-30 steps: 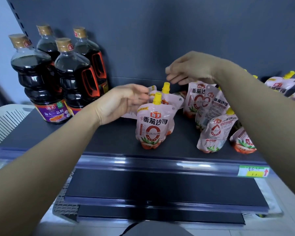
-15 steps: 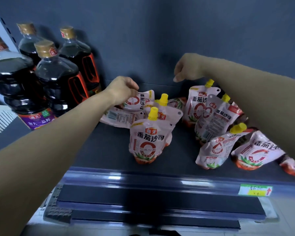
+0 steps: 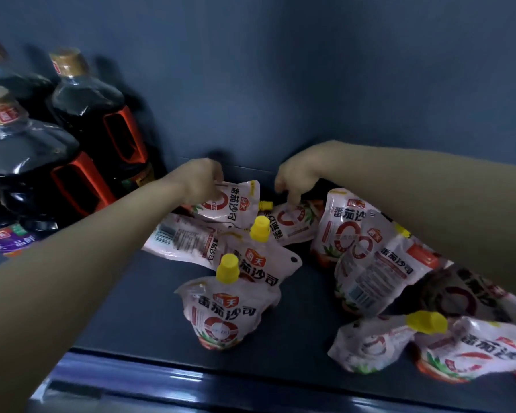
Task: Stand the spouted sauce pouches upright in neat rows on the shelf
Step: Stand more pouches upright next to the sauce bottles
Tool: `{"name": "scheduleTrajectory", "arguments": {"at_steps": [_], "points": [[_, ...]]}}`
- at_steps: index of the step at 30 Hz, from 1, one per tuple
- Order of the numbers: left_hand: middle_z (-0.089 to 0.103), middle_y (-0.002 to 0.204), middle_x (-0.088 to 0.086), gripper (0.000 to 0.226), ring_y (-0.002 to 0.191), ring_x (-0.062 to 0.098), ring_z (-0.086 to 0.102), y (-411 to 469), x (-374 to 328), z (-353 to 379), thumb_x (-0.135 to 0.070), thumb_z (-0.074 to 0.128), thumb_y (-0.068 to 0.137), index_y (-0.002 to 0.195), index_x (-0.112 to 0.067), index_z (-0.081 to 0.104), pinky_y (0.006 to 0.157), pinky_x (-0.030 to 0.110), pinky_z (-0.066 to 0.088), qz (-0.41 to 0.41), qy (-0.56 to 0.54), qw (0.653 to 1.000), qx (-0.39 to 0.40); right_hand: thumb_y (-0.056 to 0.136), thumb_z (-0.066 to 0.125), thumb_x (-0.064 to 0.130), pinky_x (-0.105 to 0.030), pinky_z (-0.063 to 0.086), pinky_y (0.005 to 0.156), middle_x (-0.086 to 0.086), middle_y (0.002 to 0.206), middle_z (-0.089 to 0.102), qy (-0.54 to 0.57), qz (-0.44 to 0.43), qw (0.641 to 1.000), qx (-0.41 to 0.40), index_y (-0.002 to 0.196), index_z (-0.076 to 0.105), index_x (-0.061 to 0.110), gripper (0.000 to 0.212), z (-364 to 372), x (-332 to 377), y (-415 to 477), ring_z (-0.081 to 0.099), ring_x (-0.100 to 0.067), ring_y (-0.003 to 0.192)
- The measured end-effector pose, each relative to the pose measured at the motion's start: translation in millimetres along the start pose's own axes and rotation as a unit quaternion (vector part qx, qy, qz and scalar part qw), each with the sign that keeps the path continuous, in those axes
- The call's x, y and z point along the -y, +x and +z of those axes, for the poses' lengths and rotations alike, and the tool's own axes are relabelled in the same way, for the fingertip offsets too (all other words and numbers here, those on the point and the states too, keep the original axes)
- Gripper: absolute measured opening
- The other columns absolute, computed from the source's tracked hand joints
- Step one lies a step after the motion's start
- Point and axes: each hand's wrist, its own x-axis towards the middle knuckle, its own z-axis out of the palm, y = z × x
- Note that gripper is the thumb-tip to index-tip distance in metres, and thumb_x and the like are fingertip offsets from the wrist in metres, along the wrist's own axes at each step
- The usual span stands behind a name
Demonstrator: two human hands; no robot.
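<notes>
Left hand (image 3: 203, 181) pinches a soft, saggy tomato sauce pouch (image 3: 236, 204) by its edge, probably steadier held near its stiff top, while I cannot tell whether the right hand (image 3: 295, 177) grips anything.

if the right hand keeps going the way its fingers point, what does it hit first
The right hand has its fingers aimed down at the pouch lying flat at the back, so it would meet that first. It may already touch it; depth is unclear.
</notes>
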Motion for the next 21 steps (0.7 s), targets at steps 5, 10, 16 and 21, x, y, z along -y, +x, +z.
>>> {"name": "scheduleTrajectory", "arguments": {"at_steps": [5, 10, 16, 21], "points": [[0.061, 0.118, 0.015, 0.039, 0.107, 0.03, 0.058, 3, 6, 13, -0.021, 0.066, 0.082, 0.115, -0.005, 0.055, 0.081, 0.031, 0.044, -0.03, 0.064, 0.996, 0.047, 0.081, 0.067, 0.046, -0.037, 0.051, 0.094, -0.006, 0.124, 0.061, -0.034, -0.005, 0.998, 0.049, 0.123, 0.058, 0.012, 0.055, 12, 25, 32, 0.06, -0.026, 0.109], [0.054, 0.127, 0.016, 0.052, 0.115, 0.032, 0.053, 7, 15, 25, -0.027, 0.066, 0.082, 0.125, -0.006, 0.046, 0.088, 0.031, 0.044, -0.062, 0.069, 0.995, 0.043, 0.076, 0.071, 0.049, -0.041, 0.05, 0.096, -0.005, 0.122, 0.063, -0.03, -0.004, 0.997, 0.066, 0.122, 0.059, 0.013, 0.06, 21, 25, 48, 0.061, -0.026, 0.108], [0.052, 0.131, 0.011, 0.056, 0.116, 0.029, 0.053, 16, 21, 31, -0.023, 0.068, 0.08, 0.13, -0.009, 0.047, 0.096, 0.035, 0.045, -0.005, 0.039, 0.999, 0.035, 0.067, 0.078, 0.051, -0.039, 0.053, 0.093, 0.001, 0.117, 0.063, -0.049, -0.026, 0.998, 0.042, 0.111, 0.065, 0.016, 0.058, 22, 24, 55, 0.062, -0.023, 0.106], [0.045, 0.136, 0.009, 0.067, 0.121, 0.029, 0.047, 29, 17, 34, -0.019, 0.072, 0.077, 0.137, -0.013, 0.042, 0.101, 0.034, 0.04, 0.052, 0.035, 0.997, 0.046, 0.067, 0.08, 0.044, -0.039, 0.052, 0.094, -0.002, 0.126, 0.061, -0.041, -0.042, 0.998, 0.026, 0.129, 0.055, 0.015, 0.074, 21, 24, 58, 0.06, -0.024, 0.11]]}}
